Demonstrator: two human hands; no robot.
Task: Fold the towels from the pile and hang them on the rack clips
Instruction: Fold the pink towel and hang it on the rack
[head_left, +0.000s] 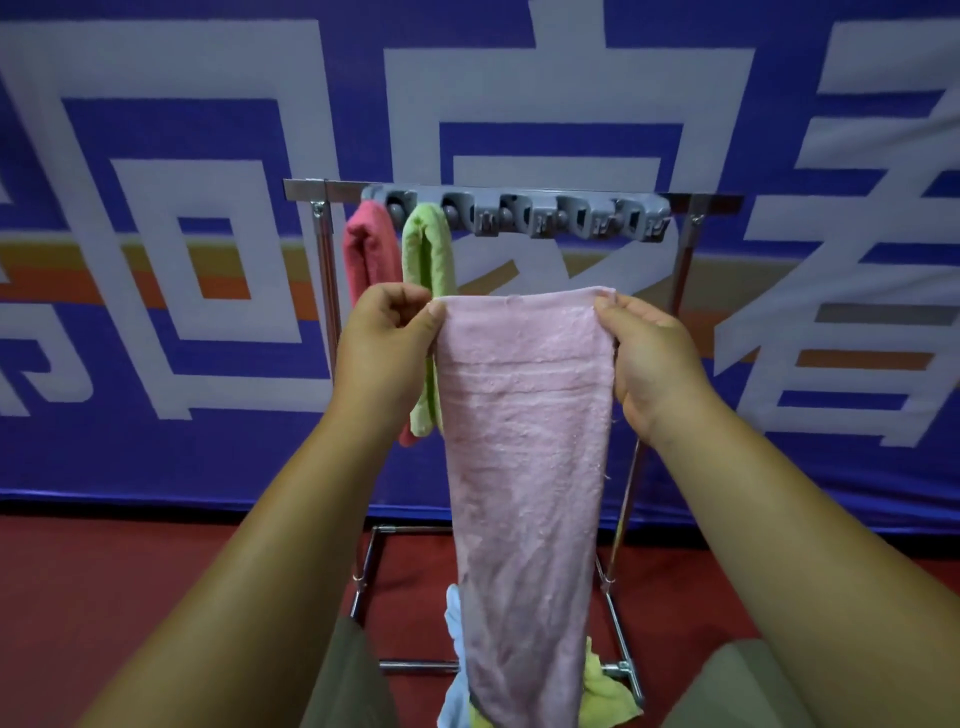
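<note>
My left hand (387, 332) pinches the top left corner of the towel (524, 441), thumb over curled fingers, at 9 o'clock of its upper edge. The towel is pale pink terry held up in front of me, taut along the top and hanging long and narrow towards 6 o'clock. I judge it light, soft and limp. It has no stiffness of its own, so it will sag and twist wherever I let go, and the nap should keep it from slipping through a pinch. The corners and the top hem are the places to hold. For the next fold I would keep both corners and bring them together. My right hand (647, 353) clamps the top right corner at 3 o'clock, thumb in front. Beyond, at 12 o'clock, stands the rack (337, 189), a steel frame. A red towel (363, 249) hangs at 11 o'clock, a green towel (426, 249) just beside it, and to their right is a row of grey clips (571, 215) that look free. At 6 o'clock the pile (605, 686) lies inside the rack's base, yellow-green and light blue cloth showing, and my towel's lower end hangs in front of it. The floor is red carpet (156, 561), and a blue banner (156, 208) with big white characters fills the wall.
</note>
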